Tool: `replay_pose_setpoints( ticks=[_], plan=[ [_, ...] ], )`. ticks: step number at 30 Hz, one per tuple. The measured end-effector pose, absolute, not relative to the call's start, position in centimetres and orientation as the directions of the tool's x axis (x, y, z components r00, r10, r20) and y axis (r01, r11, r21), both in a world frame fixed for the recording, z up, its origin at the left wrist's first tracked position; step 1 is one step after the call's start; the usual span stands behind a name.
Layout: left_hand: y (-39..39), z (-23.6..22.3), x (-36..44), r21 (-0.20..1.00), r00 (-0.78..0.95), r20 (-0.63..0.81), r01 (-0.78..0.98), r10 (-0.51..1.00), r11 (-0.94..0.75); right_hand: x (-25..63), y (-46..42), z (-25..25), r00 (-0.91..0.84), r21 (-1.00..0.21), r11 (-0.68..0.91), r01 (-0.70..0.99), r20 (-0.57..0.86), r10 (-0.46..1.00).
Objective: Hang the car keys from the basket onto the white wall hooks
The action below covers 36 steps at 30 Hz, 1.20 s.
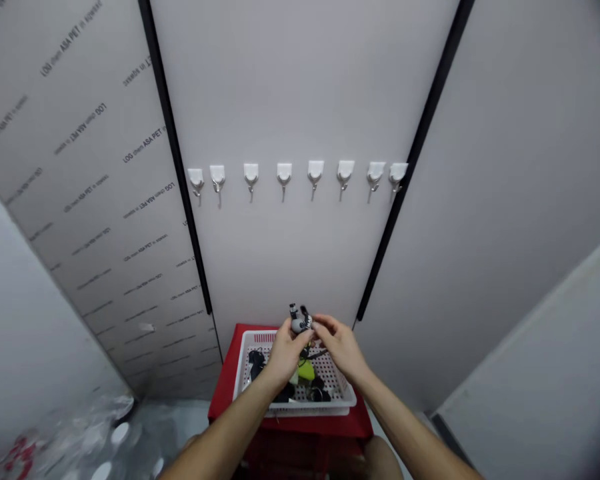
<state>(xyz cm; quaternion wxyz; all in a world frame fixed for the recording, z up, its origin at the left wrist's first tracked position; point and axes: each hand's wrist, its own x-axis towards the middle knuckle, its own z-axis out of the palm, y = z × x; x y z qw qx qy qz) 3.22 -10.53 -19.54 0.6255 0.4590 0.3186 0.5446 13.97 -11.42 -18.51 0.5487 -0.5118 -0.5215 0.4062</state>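
Observation:
My left hand (pixel 286 348) is closed around a small grey keychain figure (pixel 299 325) with dark and white parts. A dark strap or clasp sticks up from its top. From the other side, the fingers of my right hand (pixel 341 344) pinch at the same keychain, and some of it is hidden behind them. Both hands are over a white perforated basket (pixel 349 402). Inside it, below my hands, lie a lime-green piece (pixel 307 371) and several black items (pixel 319 391), too small to identify.
The basket stands on a red-covered stool or table (pixel 225 390) against a white panel. Several white adhesive hooks (pixel 285 173) run in a row across that panel, between two black strips (pixel 173 143). Clear plastic wrapping and white-capped containers (pixel 121 434) are at lower left.

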Motion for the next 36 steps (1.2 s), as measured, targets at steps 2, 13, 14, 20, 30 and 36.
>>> replay_pose_setpoints(
  ticks=[2,13,14,20,30,36],
  plan=[
    [-10.6,-19.1,3.5,0.926,0.238,0.121,-0.377,0.964,-0.023,14.3,-11.3,-18.2,0.059,-0.988,0.118,0.098,0.124,0.991],
    [-10.8,-17.1,5.1,0.949,0.354,0.197,-0.302,0.914,-0.087,15.9,-11.3,-15.5,0.141,-0.936,0.290,0.200,0.320,0.937],
    [-10.7,-16.7,5.4,0.945,0.346,0.204,-0.314,0.916,-0.092,16.1,-11.3,-15.0,0.157,-0.914,0.332,0.231,0.372,0.915],
    [-9.7,-13.9,7.8,0.948,0.291,0.254,-0.262,0.923,-0.179,18.0,-10.8,-11.3,0.319,-0.877,0.410,0.250,0.475,0.820],
    [-7.1,-5.3,14.1,0.939,0.200,0.326,-0.178,0.924,-0.293,22.3,-7.7,-2.8,0.540,-0.779,0.605,0.163,0.584,0.607],
    [-5.6,-3.3,16.4,0.925,0.133,0.368,-0.151,0.920,-0.348,24.5,-5.5,-0.3,0.533,-0.762,0.583,0.280,0.629,0.566]
  ],
)
